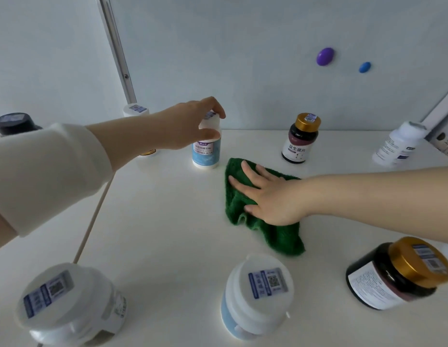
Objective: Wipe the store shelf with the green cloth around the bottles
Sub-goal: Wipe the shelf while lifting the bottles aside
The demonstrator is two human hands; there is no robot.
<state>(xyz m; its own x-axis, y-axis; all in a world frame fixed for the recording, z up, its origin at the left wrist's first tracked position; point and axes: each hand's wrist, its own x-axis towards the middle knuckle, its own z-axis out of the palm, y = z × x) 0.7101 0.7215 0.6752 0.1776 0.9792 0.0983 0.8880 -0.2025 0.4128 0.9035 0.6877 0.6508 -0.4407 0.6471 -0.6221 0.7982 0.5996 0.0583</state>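
Note:
The green cloth [278, 234] lies crumpled on the white shelf [167, 221], near its middle. My right hand [270, 196] presses flat on the cloth with fingers spread, pointing left. My left hand [192, 126] grips the cap of a white bottle with a pale blue label [206, 154], which stands upright just left of the cloth's far corner. A dark bottle with a gold cap [301, 139] stands behind the cloth to the right.
More bottles ring the shelf: two white ones at the front [67, 304] [258, 294], a dark gold-capped jar [398, 274] front right, a white bottle [399, 144] far right, a black-capped one [15, 122] far left. Two magnets [325, 56] dot the back wall.

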